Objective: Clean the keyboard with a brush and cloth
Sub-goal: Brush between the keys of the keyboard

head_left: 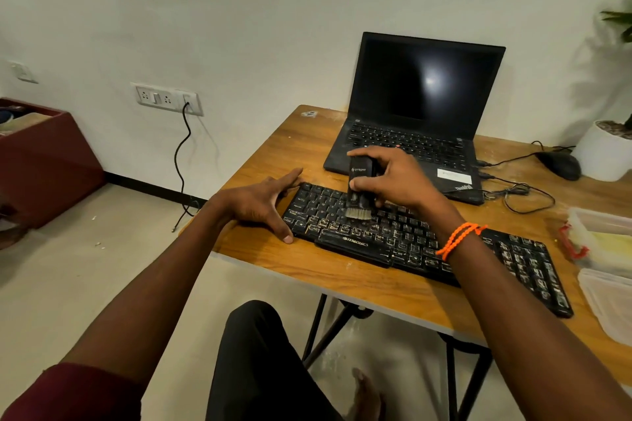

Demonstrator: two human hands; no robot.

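Brushing my dusty keyboard (427, 243)

My right hand (393, 178) grips the brush (359, 188); left hand (263, 202) open, steadying (cloth wipe still ahead, I'd judge).

keyboard (410, 243): middle rows hidden under the right hand (393, 178) and its forearm; key legends too smeared to read.
brush (359, 188): far side of the body covered by the grip's fingers.
plastic containers (605, 249): cut by the right edge; contents unclear.
plant pot (605, 154): cut by the right edge, leaves blurred.
worktop (359, 280): right end runs out of frame.
laptop sticker (454, 176): print too small to read.
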